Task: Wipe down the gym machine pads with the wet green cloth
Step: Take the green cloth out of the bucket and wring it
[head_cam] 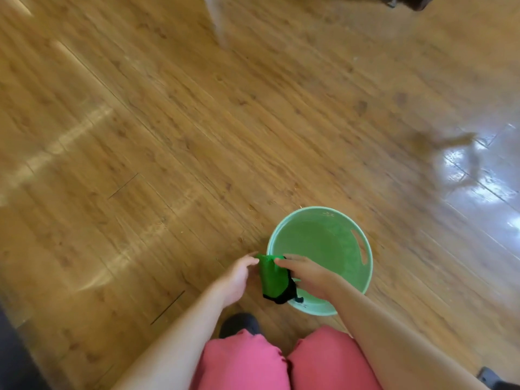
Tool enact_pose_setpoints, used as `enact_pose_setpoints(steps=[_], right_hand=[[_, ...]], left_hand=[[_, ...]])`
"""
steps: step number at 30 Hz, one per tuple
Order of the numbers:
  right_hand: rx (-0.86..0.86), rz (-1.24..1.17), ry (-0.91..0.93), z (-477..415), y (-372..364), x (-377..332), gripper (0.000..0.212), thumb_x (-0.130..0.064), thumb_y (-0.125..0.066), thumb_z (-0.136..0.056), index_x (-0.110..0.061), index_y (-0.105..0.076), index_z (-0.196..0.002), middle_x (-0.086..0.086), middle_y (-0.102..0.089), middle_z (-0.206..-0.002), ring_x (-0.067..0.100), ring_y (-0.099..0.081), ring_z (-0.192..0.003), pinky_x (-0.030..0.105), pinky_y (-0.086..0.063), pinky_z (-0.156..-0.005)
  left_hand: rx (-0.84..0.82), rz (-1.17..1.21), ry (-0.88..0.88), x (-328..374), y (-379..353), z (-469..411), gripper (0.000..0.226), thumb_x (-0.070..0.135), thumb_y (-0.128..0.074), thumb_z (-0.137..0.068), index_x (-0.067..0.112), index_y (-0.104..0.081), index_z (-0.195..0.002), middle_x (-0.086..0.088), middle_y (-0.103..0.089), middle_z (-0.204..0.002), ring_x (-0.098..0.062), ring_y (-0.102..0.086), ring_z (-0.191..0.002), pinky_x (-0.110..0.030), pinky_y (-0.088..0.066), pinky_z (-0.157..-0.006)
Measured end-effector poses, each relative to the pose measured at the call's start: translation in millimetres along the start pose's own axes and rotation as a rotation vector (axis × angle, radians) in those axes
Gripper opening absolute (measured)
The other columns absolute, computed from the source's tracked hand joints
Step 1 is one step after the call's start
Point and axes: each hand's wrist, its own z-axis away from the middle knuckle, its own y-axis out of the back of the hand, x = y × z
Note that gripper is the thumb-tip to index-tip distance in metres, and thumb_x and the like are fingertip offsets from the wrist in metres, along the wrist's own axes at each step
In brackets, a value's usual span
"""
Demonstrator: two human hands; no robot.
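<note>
Pink trouser knees fill the bottom edge, w/ a dark shoe just ahead of the left one. Wood-plank floor all round, glare patches at far right. Both bare forearms reach fwd from the knees. Left hand: fingers bent, tips pinching the top-left corner of the green cloth. Cloth hangs bunched btwn the two hands, black trim at its lower end, sitting over the near-left rim of the bucket, partly over the floor and partly over the bucket's inside. Right hand: fingers curled over the cloth's upper right side and gripping it; thumb hidden. Light green round bucket stands on the floor just right of the hands, slot handles in its wall; can't tell if there's water in it. Top edge: blurred pale metal leg, dark object at top right, too cut off to ID.
</note>
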Motion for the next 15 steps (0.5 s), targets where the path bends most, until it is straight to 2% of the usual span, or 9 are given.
enact_pose_setpoints(steps=[1, 2, 3, 5, 7, 9, 11, 15], right_hand=[[0.007, -0.036, 0.003, 2, 1, -4, 0.027, -0.023, -0.062, -0.094, -0.006, -0.063, -0.116, 0.004, -0.070, -0.109, 0.013, -0.066, -0.098, 0.027, -0.050, -0.086], [0.020, -0.062, 0.009, 3, 1, -4, 0.024, -0.016, -0.063, -0.094, -0.004, -0.065, -0.114, 0.005, -0.072, -0.104, 0.014, -0.068, -0.094, 0.026, -0.051, -0.081], [0.043, -0.088, 0.011, 2, 1, -3, 0.023, -0.010, -0.063, -0.093, 0.000, -0.064, -0.113, 0.007, -0.073, -0.103, 0.016, -0.069, -0.094, 0.027, -0.053, -0.080], [0.070, -0.143, 0.013, 8, 4, -7, 0.022, -0.003, -0.062, -0.092, 0.002, -0.063, -0.113, 0.012, -0.073, -0.104, 0.022, -0.070, -0.097, 0.031, -0.055, -0.084], [0.106, -0.151, 0.028, 21, 2, -11, 0.020, -0.001, -0.062, -0.091, 0.000, -0.063, -0.111, 0.013, -0.072, -0.105, 0.023, -0.070, -0.096, 0.033, -0.056, -0.083], [0.139, -0.202, 0.062, 42, -3, -19, 0.018, 0.000, -0.062, -0.090, -0.001, -0.062, -0.108, 0.014, -0.071, -0.103, 0.023, -0.070, -0.090, 0.034, -0.058, -0.080], [0.147, -0.252, 0.111, 68, -10, -32, 0.014, -0.001, -0.063, -0.090, -0.002, -0.062, -0.104, 0.014, -0.070, -0.101, 0.023, -0.070, -0.086, 0.036, -0.058, -0.080], [0.138, -0.316, 0.239, 140, -18, -77, 0.017, 0.000, -0.061, -0.091, -0.007, -0.062, -0.107, 0.011, -0.070, -0.101, 0.021, -0.070, -0.084, 0.035, -0.058, -0.077]], left_hand=[[0.015, 0.032, 0.009, 2, 0, 4, 0.032, 0.022, -0.052, -0.086, 0.009, -0.063, -0.113, -0.014, -0.063, -0.120, -0.029, -0.056, -0.112, -0.039, -0.040, -0.103], [0.022, 0.056, 0.012, 1, -1, 8, 0.022, 0.014, -0.049, -0.090, 0.006, -0.064, -0.104, -0.013, -0.066, -0.106, -0.026, -0.061, -0.096, -0.033, -0.047, -0.088], [0.018, 0.068, 0.008, -1, 1, 11, 0.018, 0.010, -0.050, -0.091, 0.004, -0.063, -0.102, -0.012, -0.068, -0.098, -0.023, -0.062, -0.085, -0.029, -0.048, -0.074], [0.031, 0.071, -0.001, 1, 6, 20, 0.026, 0.007, -0.057, -0.088, -0.003, -0.059, -0.112, -0.018, -0.068, -0.104, -0.024, -0.064, -0.088, -0.027, -0.047, -0.065], [0.043, 0.093, 0.000, 6, 10, 36, 0.037, 0.005, -0.063, -0.085, -0.006, -0.056, -0.119, -0.022, -0.067, -0.110, -0.029, -0.066, -0.098, -0.032, -0.051, -0.071], [0.022, 0.130, -0.012, 18, 11, 63, 0.031, 0.004, -0.063, -0.086, -0.004, -0.060, -0.116, -0.022, -0.067, -0.112, -0.031, -0.065, -0.101, -0.038, -0.053, -0.083], [-0.015, 0.153, -0.054, 35, 7, 97, 0.025, 0.005, -0.062, -0.087, 0.000, -0.064, -0.111, -0.022, -0.067, -0.113, -0.032, -0.065, -0.103, -0.043, -0.049, -0.094], [-0.022, 0.240, -0.160, 78, -6, 183, 0.028, 0.008, -0.064, -0.083, 0.004, -0.062, -0.111, -0.012, -0.072, -0.101, -0.027, -0.066, -0.097, -0.041, -0.050, -0.089]])
